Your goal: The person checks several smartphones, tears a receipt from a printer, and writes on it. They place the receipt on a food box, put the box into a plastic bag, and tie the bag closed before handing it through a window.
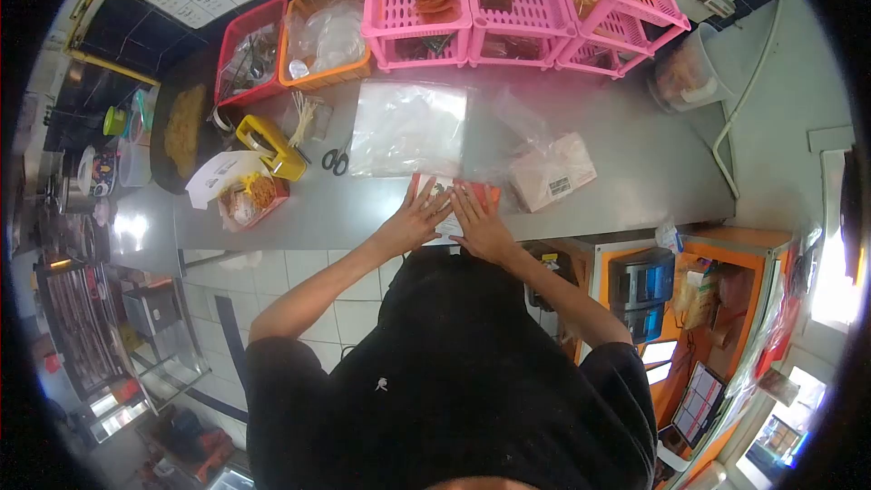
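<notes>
At the counter's front edge, a flat red-and-white printed piece [493, 194], paper or thin card, lies under both hands. My left hand [419, 218] presses on its left part with fingers stretched out. Beside it, my right hand [477, 221] lies flat with spread fingers, the fingertips of both close together. The hands hide most of the piece. Just beyond is a stack of clear plastic sheets or bags [408, 130]. To the right sits a pale block-shaped pack [555, 172] with a barcode label, partly in clear plastic.
On the left stand an open food box [256, 204] with fried food and wrapped items, black scissors [336, 161] and a yellow tape dispenser [272, 147]. Pink racks [417, 30] with sachets, an orange basket [327, 74] and a red basket [247, 91] line the back. A clear bucket [691, 73] is far right.
</notes>
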`<control>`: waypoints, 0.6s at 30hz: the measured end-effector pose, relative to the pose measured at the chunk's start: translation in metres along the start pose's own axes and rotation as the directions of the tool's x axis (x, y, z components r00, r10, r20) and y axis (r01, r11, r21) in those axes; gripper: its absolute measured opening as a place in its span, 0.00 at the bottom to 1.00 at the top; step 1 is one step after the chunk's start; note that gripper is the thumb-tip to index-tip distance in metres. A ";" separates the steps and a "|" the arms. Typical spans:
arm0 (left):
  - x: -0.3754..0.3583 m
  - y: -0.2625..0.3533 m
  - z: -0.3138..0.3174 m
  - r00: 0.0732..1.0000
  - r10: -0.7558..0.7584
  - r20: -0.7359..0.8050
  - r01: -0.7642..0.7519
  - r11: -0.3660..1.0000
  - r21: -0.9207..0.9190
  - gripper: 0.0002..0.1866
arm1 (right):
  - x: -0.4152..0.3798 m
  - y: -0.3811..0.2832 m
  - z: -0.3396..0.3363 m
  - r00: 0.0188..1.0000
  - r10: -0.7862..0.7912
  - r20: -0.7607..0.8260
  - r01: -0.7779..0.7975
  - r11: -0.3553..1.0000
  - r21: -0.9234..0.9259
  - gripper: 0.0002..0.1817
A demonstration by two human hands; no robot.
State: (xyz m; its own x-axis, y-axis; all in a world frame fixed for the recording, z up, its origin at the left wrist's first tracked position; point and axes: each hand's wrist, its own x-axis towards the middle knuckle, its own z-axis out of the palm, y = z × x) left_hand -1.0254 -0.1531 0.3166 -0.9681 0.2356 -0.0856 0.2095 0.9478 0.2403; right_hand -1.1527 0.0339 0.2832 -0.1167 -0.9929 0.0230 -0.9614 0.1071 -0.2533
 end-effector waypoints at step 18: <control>-0.008 0.002 0.009 0.994 -0.034 -0.101 0.038 0.998 0.045 0.42 | 0.010 -0.002 -0.023 0.999 0.034 0.033 -0.038 0.992 0.122 0.52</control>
State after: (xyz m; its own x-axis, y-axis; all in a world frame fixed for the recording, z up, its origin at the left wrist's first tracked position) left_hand -1.0164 -0.1513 0.3085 -0.9835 0.1808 0.0047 0.1783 0.9648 0.1935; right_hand -1.1575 0.0253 0.3064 -0.1409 -0.9899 -0.0179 -0.9187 0.1375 -0.3703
